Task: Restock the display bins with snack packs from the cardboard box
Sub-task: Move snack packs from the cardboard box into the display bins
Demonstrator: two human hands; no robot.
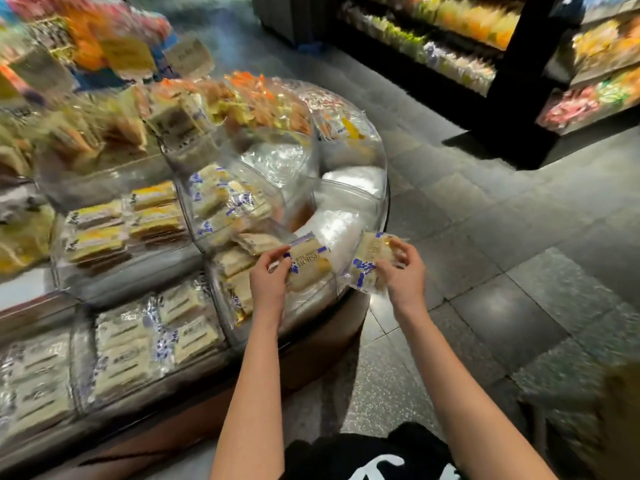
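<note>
My left hand point(268, 277) grips a clear-wrapped cream snack pack with blue print point(308, 261) over a curved clear display bin point(311, 299) at the round end of the stand. That bin holds several similar packs at its left side. My right hand point(403, 268) holds a second snack pack point(369, 263) just right of the bin's rim, above the floor. A brown blurred shape at the lower right edge may be the cardboard box point(620, 403); I cannot tell for sure.
More clear bins with cream and yellow packs point(152, 213) fill the tiered stand to the left, and orange packs point(256, 98) sit higher up. Dark shelving with bright snacks point(460, 46) stands across the grey tiled aisle point(485, 237).
</note>
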